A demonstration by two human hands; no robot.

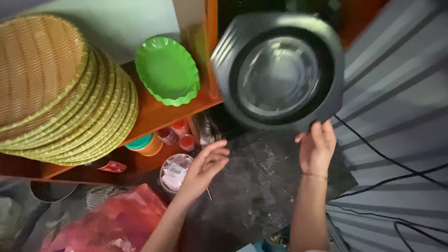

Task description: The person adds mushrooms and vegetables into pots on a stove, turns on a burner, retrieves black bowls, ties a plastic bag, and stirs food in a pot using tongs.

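Observation:
My right hand (316, 148) grips the lower edge of a black square plate (280, 70) with a round sunken middle, held up and tilted toward me over a dark stone counter (261, 186). The plate is a little blurred. My left hand (205, 167) hovers open above the counter, fingers spread, holding nothing. It is closest to a round clear tub with a white lid (174, 171) and several small sauce cups (179, 133) just beyond it.
A tall stack of woven yellow trays (56, 88) and a stack of green scalloped dishes (167, 70) rest on an orange wooden shelf (154, 114). A red plastic bag (112, 219) lies lower left. Black cables (396, 172) cross the striped surface on the right.

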